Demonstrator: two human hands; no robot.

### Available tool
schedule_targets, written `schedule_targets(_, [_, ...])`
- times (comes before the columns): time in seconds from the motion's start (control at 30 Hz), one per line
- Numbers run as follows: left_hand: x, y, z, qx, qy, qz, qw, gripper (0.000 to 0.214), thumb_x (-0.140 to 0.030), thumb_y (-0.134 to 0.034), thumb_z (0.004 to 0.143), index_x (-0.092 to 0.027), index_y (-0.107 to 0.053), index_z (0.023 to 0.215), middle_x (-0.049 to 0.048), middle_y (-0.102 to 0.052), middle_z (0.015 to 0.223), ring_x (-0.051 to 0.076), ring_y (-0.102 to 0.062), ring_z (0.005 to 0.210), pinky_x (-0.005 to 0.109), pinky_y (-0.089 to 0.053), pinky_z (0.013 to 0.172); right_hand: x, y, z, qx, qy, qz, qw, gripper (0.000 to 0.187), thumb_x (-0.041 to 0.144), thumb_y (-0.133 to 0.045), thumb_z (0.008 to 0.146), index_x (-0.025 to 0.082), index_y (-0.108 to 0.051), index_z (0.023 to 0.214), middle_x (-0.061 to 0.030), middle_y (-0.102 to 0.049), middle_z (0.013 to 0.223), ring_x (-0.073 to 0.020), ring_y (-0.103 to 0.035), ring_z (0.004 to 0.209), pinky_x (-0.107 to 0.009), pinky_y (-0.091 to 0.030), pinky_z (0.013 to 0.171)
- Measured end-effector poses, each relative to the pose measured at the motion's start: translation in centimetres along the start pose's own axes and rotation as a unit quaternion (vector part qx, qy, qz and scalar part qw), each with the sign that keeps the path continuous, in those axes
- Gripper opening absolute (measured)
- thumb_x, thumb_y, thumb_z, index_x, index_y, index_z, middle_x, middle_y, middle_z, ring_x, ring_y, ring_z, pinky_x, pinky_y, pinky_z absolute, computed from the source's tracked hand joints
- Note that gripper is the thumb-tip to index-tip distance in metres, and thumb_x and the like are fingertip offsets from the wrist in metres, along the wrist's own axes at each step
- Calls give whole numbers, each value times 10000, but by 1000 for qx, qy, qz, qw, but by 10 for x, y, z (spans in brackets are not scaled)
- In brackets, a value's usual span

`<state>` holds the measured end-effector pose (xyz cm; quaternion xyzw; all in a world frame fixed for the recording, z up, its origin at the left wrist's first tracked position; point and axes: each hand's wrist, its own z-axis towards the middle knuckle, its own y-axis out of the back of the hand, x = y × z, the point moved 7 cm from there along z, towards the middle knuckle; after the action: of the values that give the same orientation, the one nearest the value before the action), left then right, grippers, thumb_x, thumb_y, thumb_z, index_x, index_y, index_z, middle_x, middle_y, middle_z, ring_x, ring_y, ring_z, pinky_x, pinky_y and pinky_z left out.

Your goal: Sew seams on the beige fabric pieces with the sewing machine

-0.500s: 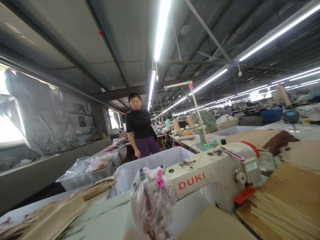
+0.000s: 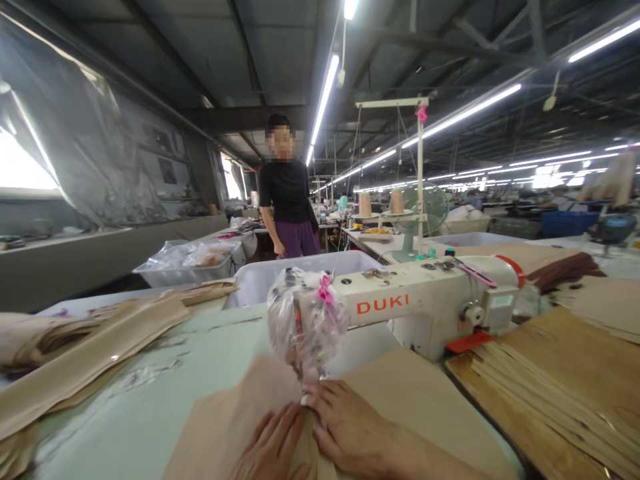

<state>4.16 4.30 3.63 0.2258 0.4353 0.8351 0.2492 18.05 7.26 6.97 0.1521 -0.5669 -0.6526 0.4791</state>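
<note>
A white sewing machine marked DUKI stands before me, its head wrapped in a clear plastic bag tied with a pink strip. Under the needle area lies a beige fabric piece, raised in a fold on the left. My left hand rests on it with fingers stretched out flat, just left of a seam line. On the other side, my right hand bends its fingers over the cloth close to the needle, with the thumb drawn in on the fabric. A small white patch shows at its fingertip. The needle tip is hard to make out.
Beige fabric pieces lie at the left of the pale green table. More are stacked on a wooden board at right. Behind the machine are a white bin and a thread stand. A person stands beyond.
The view has tilted down and turned slightly, so the machine appears higher and more level. Both my hands now show on the fabric by the needle. The standing person keeps about the same place.
</note>
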Motion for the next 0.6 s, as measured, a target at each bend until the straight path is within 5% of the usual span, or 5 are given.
schedule_targets(0.13, [-17,21,2,-56,-52,119,990,524,-476,-599,898,-159,-569,1315,64,-678,1278,195,-669,1110,267,-547,926,6,17,-3,32,3,16,999,467,251,-437,971,143,-454,1425,-129,-485,1467,-231,-432,1363,-383,-302,1181])
schedule_targets(0.4, [-23,26,6,-65,-65,146,985,518,-491,-563,894,-141,-581,1274,66,-710,1216,198,-690,1053,288,-574,850,-6,24,6,-36,-30,-15,999,299,133,-462,905,166,-622,1155,-104,-648,1168,-244,-582,1113,-366,-454,1012])
schedule_targets(0.6, [-16,30,5,-42,-51,114,991,624,-540,-613,856,-148,-541,1337,76,-681,1266,219,-674,1092,308,-572,886,-35,22,29,-94,-248,36,964,144,294,-633,869,187,-714,921,-69,-705,934,-232,-649,883,-312,-496,790])
